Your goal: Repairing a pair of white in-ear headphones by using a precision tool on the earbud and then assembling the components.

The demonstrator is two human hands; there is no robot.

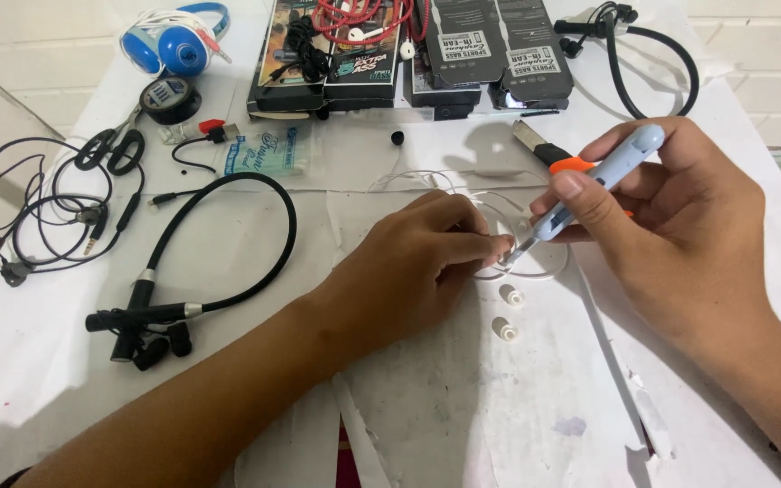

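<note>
My left hand rests on the white table cover and pinches a small white earphone part at its fingertips. The part's thin white cable loops around the hand. My right hand grips a pale blue pen-shaped tool like a pencil, its metal tip touching the pinched part. Two small white ear tips lie just below the tool tip.
A black neckband earphone lies left of my left arm, tangled black earphones and scissors farther left. Tape roll, blue headphones, boxed earphones, an orange-handled cutter and another black neckband sit at the back.
</note>
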